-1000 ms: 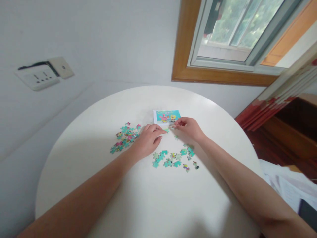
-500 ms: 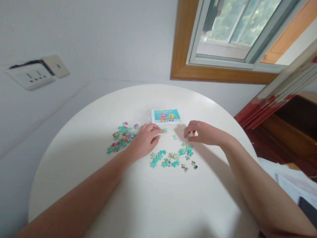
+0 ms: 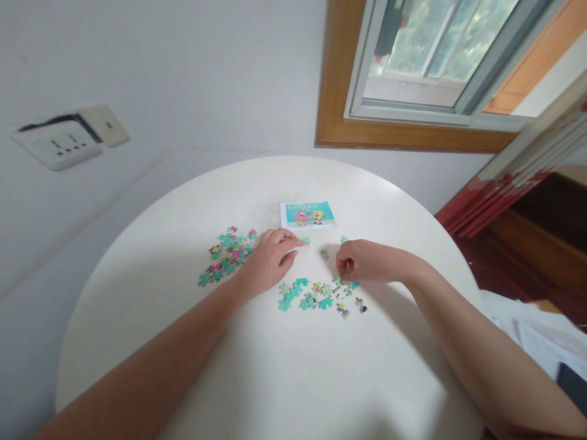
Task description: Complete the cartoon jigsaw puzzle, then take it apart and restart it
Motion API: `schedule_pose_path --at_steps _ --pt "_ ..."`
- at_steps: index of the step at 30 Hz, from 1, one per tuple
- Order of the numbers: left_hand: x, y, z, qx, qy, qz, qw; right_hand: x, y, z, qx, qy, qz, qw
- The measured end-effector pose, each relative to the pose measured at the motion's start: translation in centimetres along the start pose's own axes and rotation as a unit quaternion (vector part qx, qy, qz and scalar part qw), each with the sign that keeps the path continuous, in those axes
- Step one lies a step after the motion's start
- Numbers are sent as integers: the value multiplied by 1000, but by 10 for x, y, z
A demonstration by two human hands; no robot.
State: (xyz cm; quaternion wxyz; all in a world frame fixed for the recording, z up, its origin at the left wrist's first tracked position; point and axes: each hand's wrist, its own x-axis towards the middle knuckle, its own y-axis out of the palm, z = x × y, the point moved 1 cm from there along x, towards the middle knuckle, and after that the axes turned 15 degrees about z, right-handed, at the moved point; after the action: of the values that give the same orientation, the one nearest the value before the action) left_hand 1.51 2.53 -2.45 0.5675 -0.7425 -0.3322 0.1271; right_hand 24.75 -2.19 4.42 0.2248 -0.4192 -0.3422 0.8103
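Note:
A round white table carries loose teal jigsaw pieces. My left hand rests on the table with its fingers stretched toward a small teal piece, fingertips touching it. My right hand is curled, its fingertips pinching a piece in the near group of pieces. A pile of teal and pink pieces lies left of my left hand. A small reference picture card lies beyond both hands. One single piece lies between the hands.
A wall socket is on the white wall at left. A wood-framed window is at the upper right. A red-and-cream curtain hangs at right, with papers below it.
My right hand has drawn back from the picture card toward me and come down on the near group of pieces. My left hand has stayed in place.

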Motion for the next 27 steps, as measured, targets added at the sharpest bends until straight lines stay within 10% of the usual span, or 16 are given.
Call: schedule_pose_path --at_steps 5,13,27 --pt "-1 1 -1 3 -4 -2 1000 0 -6 -10 66 -12 -34 997" --pt "0 1 -2 1 -9 -6 1000 57 -2 -14 174 58 -313 932" --pt "0 -1 -5 -1 -17 6 1000 67 2 -14 54 162 -307 936"
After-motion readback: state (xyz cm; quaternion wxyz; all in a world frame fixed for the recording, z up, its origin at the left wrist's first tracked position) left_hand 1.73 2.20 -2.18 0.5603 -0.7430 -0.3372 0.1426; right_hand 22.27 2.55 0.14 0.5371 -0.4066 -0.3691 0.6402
